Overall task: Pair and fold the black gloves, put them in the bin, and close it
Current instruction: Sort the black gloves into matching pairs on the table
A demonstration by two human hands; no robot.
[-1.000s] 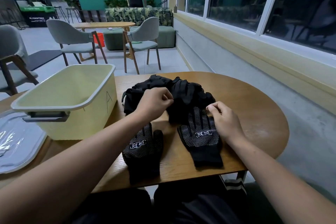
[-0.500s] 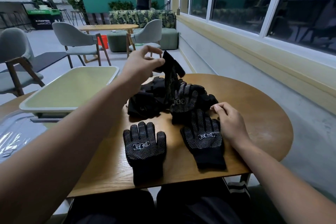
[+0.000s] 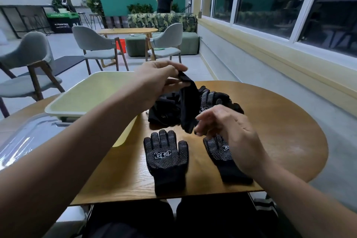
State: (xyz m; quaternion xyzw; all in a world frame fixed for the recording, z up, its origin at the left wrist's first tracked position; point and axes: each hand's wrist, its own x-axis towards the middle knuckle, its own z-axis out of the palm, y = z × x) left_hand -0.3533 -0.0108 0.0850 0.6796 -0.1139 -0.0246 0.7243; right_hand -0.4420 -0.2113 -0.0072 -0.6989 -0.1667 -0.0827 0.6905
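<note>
Though half behind the right hand (image 3: pixel 231 137), a flat dotted glove (image 3: pixel 217 151)

Lid (image 3: pixel 21 141) runs off left edge (bin (image 3: pixel 81 92) partly behind arm (image 3: pixel 77 150)).

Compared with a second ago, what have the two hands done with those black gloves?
The left hand has lifted one black glove up out of the pile and holds it by the cuff, hanging. The right hand has risen off the right flat glove and reaches toward the hanging glove's lower end. The left flat glove, the yellow bin and the clear lid stayed put.
</note>
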